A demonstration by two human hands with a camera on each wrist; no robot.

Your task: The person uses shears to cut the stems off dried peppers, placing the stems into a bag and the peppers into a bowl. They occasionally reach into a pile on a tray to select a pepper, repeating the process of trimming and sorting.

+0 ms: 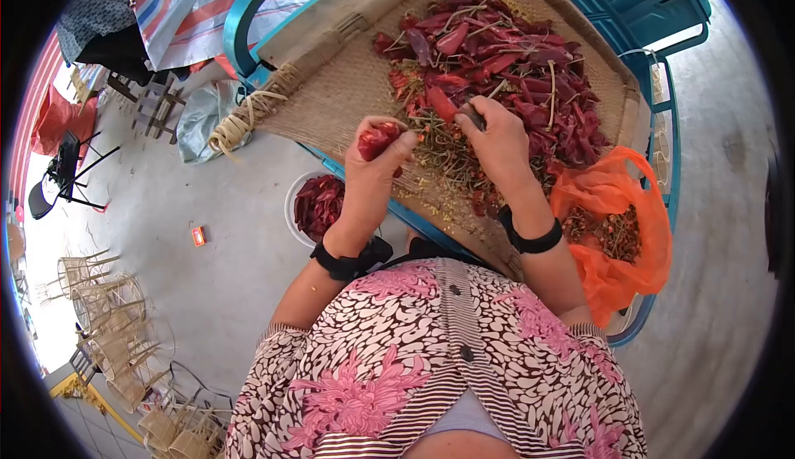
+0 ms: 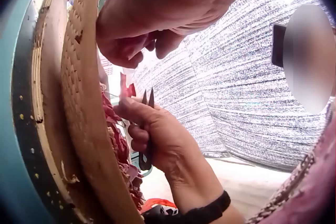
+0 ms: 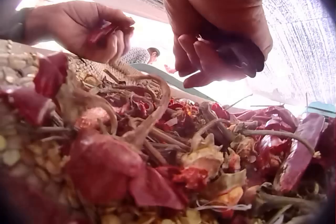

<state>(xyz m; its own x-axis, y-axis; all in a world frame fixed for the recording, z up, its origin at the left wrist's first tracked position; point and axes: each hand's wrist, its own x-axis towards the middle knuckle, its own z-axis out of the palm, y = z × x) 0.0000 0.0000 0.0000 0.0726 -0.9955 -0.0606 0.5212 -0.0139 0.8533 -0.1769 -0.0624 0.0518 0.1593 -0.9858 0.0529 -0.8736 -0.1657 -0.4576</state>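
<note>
My left hand [image 1: 373,165] is curled around several red dried chili pieces [image 1: 379,139] near the front edge of a woven tray [image 1: 331,86]. My right hand [image 1: 503,144] is over the heap, gripping small dark scissors [image 2: 146,158] in the palm. Their pointed blades stick up past the fingers in the left wrist view. At the right thumb's tip is a red dried chili [image 1: 440,104]. Beneath and beyond the hands spreads a heap of dried chilies [image 1: 538,78], with cut stems and caps [image 1: 447,148] on its near side.
An orange plastic bag [image 1: 654,219] holding stems and scraps hangs at the tray's right. Below the tray, on the floor, a white basin [image 1: 290,211] contains red chili pieces. A blue metal frame [image 1: 244,28] surrounds the tray. Small woven chairs [image 1: 108,310] line the left.
</note>
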